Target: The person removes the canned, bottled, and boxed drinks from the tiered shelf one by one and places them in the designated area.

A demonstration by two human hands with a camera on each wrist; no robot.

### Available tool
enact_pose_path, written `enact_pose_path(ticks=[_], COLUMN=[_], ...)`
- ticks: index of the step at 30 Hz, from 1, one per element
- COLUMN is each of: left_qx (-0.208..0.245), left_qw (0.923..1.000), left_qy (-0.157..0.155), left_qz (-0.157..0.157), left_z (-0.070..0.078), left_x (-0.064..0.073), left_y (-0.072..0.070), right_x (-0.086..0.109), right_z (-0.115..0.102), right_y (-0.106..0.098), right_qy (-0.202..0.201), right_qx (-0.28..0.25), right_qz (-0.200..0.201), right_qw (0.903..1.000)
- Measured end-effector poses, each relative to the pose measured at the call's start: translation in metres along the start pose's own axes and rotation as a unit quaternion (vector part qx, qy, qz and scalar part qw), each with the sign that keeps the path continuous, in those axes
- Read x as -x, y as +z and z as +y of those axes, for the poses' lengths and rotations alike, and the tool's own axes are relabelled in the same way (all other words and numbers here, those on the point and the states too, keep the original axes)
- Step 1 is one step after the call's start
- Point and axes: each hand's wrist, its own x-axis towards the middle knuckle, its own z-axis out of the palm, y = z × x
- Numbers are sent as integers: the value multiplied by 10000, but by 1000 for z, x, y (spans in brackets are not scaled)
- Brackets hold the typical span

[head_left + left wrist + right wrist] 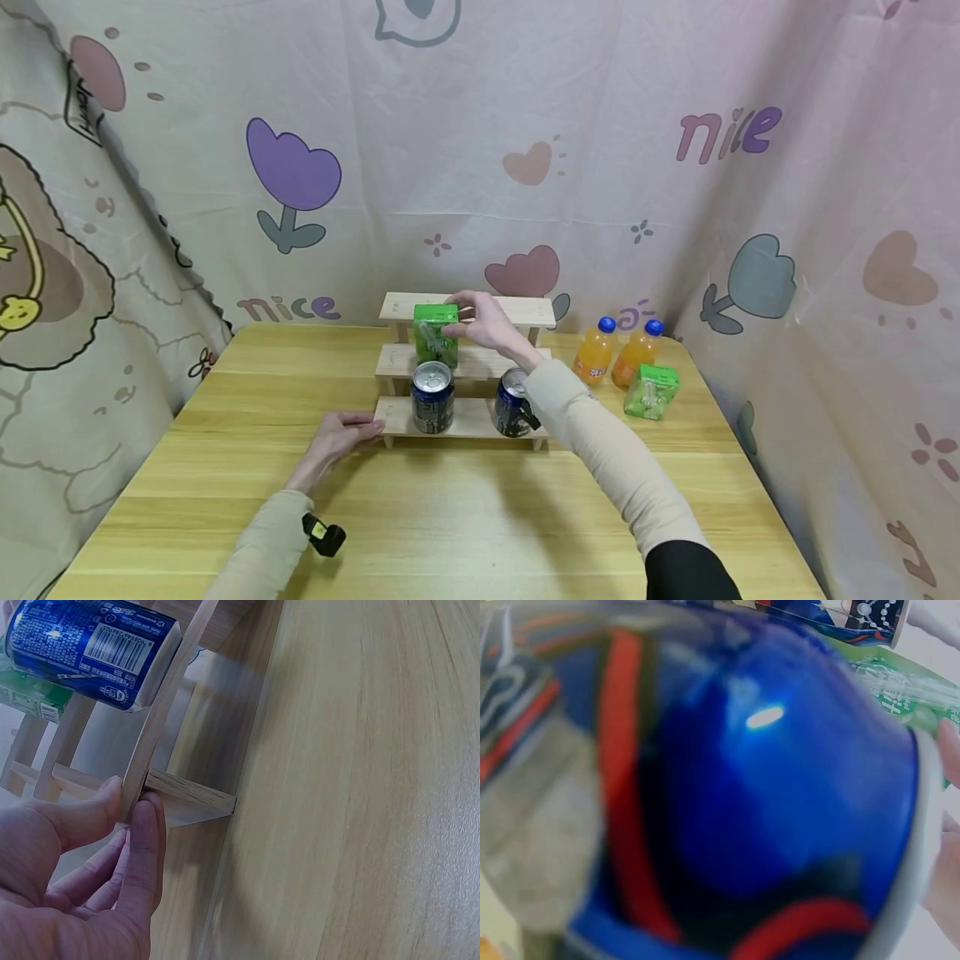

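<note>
A three-tier wooden shelf (468,414) stands on the table. My left hand (341,442) pinches the left end of its lowest board, thumb above and fingers below, as the left wrist view shows. On the middle tier at the left is a green drink carton (435,335), gripped by my right hand (487,321) from its right side. Two dark blue drink cans stand on the lowest tier: the left can (432,398) in front of the carton, the right can (512,406) partly hidden by my right forearm. That blue can (780,772) fills most of the right wrist view.
Right of the shelf stand two orange juice bottles with blue caps, a left bottle (595,352) and a right bottle (636,353). Another green carton (652,392) stands in front of them. A printed curtain (450,125) hangs behind the wooden table (420,533).
</note>
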Motion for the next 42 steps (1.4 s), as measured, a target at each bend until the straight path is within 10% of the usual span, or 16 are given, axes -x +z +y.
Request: enact_pose_path(ticks=[42], left_qx=[-126], left_qw=[9998], left_qy=[108], left_qz=[95], left_z=[-1], left_x=[2], left_y=[0], right_x=[74], right_z=[-8], right_y=[-98], right_qy=[-115], right_qx=[-378], right_qz=[1301], right_qw=[9907])
